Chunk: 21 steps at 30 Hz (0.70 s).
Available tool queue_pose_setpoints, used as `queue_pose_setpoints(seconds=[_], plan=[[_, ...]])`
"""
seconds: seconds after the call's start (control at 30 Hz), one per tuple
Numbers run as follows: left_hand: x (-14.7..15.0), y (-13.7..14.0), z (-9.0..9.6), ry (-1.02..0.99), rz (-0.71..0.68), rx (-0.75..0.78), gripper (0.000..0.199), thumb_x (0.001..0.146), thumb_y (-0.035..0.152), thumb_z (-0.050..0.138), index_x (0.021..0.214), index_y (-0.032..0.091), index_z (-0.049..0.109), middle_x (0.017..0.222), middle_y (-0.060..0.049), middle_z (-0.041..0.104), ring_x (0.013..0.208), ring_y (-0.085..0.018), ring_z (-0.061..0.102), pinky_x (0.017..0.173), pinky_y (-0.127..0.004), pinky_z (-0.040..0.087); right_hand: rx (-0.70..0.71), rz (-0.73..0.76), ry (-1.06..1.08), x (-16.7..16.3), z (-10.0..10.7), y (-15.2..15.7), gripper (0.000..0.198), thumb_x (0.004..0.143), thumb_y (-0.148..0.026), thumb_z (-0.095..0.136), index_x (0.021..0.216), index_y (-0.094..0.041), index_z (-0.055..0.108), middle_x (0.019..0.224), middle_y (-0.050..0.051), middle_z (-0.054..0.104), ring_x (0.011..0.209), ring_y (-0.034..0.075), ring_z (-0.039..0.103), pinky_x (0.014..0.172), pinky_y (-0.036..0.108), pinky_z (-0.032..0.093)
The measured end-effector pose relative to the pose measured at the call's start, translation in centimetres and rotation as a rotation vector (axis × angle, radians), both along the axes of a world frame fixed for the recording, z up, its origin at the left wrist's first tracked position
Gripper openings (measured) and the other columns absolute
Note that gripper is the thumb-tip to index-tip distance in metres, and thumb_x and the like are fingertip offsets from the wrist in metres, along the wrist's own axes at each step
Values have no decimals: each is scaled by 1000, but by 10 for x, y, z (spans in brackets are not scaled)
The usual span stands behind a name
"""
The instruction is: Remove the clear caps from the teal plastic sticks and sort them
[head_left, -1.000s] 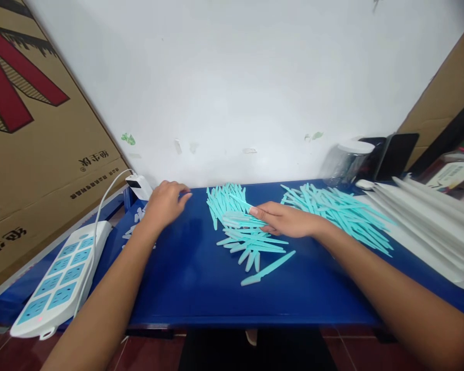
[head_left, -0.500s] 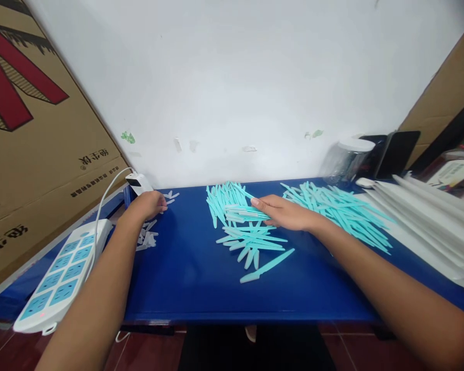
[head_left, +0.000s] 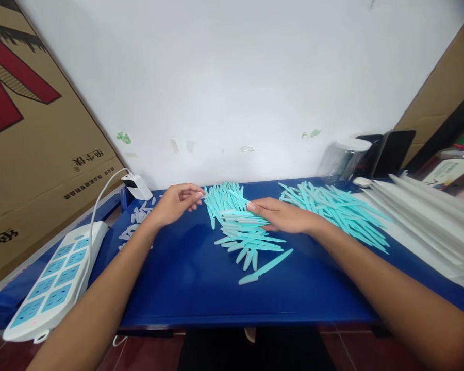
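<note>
My left hand (head_left: pixel 181 202) hovers left of the middle pile, fingers pinched on a small translucent piece (head_left: pixel 203 196) like a blade cap. Between the thumb and fingers of my right hand (head_left: pixel 280 214) is a turquoise eyebrow razor (head_left: pixel 238 198), its end pointing left toward my left hand. More razors (head_left: pixel 242 218) lie right under those fingers; whether some are also gripped I cannot tell. Behind is a pile of capped-looking razors (head_left: pixel 218 198), and in front a fanned heap (head_left: pixel 251 239). One single razor (head_left: pixel 265 268) lies nearest me.
Loose translucent caps (head_left: pixel 133 226) are scattered on the blue table (head_left: pixel 185 288) at left, by a white power strip (head_left: pixel 58 281) and a charger (head_left: pixel 137 186). A larger razor pile (head_left: pixel 336 211) lies at right, near a lidded jar (head_left: pixel 346 159) and white paper-like sheets (head_left: pixel 429 221).
My left hand has moved right from the scattered caps to near the razor in my right hand, bringing a small translucent piece. The right hand has stayed almost in place.
</note>
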<state>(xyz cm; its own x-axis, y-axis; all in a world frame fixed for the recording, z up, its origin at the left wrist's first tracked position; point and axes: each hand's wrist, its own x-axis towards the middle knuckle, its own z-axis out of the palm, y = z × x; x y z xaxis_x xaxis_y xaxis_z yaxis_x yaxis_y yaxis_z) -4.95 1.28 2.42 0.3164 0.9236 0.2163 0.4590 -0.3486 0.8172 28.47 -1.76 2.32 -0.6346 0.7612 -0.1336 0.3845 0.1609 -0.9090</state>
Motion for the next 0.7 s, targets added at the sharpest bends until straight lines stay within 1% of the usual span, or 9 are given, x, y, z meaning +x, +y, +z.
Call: queue_pose_setpoints(seconds=[0.1,0.17,0.27,0.33,0.43,0.53,0.7], plan=[[24,-11,-2,-105,-84,-30,44,89,50,75,117,16,74,100,-11,77,76,-16,69,72,-30,57,-58,-4,4,-1,0,-1,54,86,-76,61,89,-23,53,88,0,45,83,16,45,88,38,59],[32,-16,-5,-142,-93,-45,43,87,47,78,115,15,75,100,-11,79,80,-19,71,73,-31,58,-86,9,3,-2,0,-1,54,85,-75,63,87,-23,48,84,-2,38,76,13,40,87,37,59],[35,-17,-7,-172,-83,-67,40,84,46,81,109,14,75,96,-12,80,84,-22,74,73,-32,59,-93,46,-6,-2,2,-3,58,84,-77,63,83,-23,43,80,-4,28,71,12,32,83,37,58],[35,-18,-7,-170,-85,-81,39,84,45,81,105,14,75,96,-13,80,80,-21,74,71,-32,60,-96,61,-16,-3,4,-4,60,82,-78,63,81,-23,40,79,-4,25,70,11,30,80,36,58],[36,-19,-5,-177,-82,-83,38,83,45,82,103,14,76,97,-12,81,72,-18,72,70,-32,60,-93,70,-32,-3,6,-5,62,81,-80,63,80,-23,38,79,-4,25,70,12,30,79,35,57],[38,-21,-3,-191,-70,-83,39,81,46,83,103,14,78,96,-11,81,71,-18,72,70,-32,60,-96,82,-48,-3,8,-6,62,81,-81,62,80,-23,39,79,-4,24,70,12,31,79,35,57],[39,-23,-2,-184,-57,-95,37,81,44,84,102,13,79,93,-11,81,67,-17,71,66,-30,59,-106,85,-54,-3,9,-7,58,84,-76,63,79,-23,38,80,-3,25,71,12,31,79,34,56]])
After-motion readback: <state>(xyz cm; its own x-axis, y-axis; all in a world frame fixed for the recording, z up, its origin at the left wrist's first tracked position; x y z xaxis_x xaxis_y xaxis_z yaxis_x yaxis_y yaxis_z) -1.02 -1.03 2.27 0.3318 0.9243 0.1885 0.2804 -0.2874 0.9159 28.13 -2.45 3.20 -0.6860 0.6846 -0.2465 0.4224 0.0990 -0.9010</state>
